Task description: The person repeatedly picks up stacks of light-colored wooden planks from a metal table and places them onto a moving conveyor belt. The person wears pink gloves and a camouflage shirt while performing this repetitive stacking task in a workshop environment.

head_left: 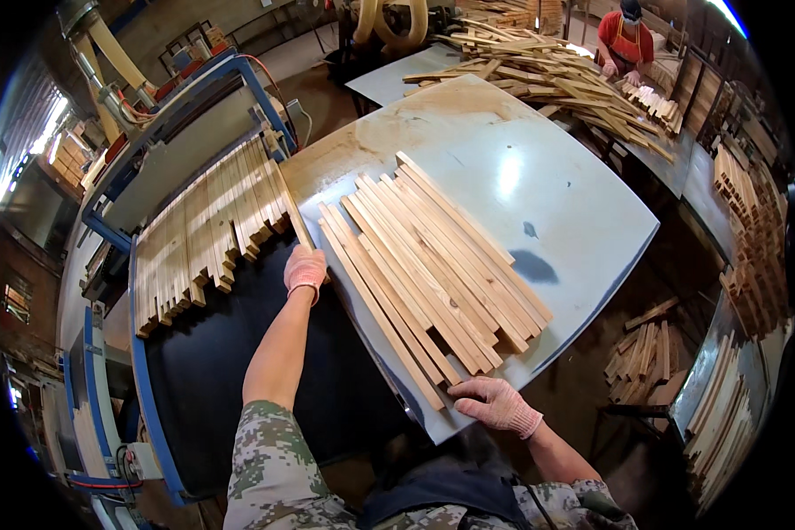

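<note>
My left hand (pixel 305 270), in a pale pink work glove, is closed around the near end of a wooden strip (pixel 293 210). That strip lies beside a row of similar wooden strips (pixel 208 221) on the black conveyor belt (pixel 230 380) at the left. A batch of planed wooden strips (pixel 433 265) rests side by side on the metal-topped table (pixel 574 203), their near ends uneven. My right hand (pixel 496 406), gloved likewise, is at the near ends of this batch. Its fingertips touch or almost touch a strip's end, with finger and thumb apart.
A blue machine frame (pixel 261 97) spans the belt's far end. Beyond the table lies a jumbled wood pile (pixel 548 75), where a person in red (pixel 625 44) handles pieces. Stacked strips (pixel 751 230) stand at the right, and loose offcuts (pixel 642 358) lie lower down.
</note>
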The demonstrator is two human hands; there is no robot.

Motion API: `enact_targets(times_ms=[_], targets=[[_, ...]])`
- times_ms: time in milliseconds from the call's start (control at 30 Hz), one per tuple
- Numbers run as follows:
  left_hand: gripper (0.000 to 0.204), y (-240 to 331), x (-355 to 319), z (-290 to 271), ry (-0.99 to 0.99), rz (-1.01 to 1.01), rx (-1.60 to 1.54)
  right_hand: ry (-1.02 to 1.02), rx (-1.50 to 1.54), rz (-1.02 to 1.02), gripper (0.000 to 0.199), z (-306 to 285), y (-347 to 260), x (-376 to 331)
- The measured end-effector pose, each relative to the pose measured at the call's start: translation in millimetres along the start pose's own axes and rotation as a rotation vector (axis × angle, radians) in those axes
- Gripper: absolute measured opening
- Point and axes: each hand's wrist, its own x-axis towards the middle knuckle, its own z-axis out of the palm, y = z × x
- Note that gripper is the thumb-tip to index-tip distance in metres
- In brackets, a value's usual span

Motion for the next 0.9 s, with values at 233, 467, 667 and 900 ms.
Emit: enact_targets(times_ms=[233,467,667,900], targets=[[0.032,62,-144,-30,0.246,-0.112,-0.584,-0.086,0.000,-0.076,0.036,-19,-21,-12],[0.039,106,-280,-8,0.169,-0.083,-0.824,0.117,0.172,-0.034,0.035,-83,-68,14],[0.058,129,-324,-16,0.050,0.071,-0.795,0.535,-0.196,-0.265,0.049,-156,-68,111],[0.087,108,-265,4,-0.081,-0.001,-0.811,0.590,-0.714,0.016,0.072,-193,-67,212]])
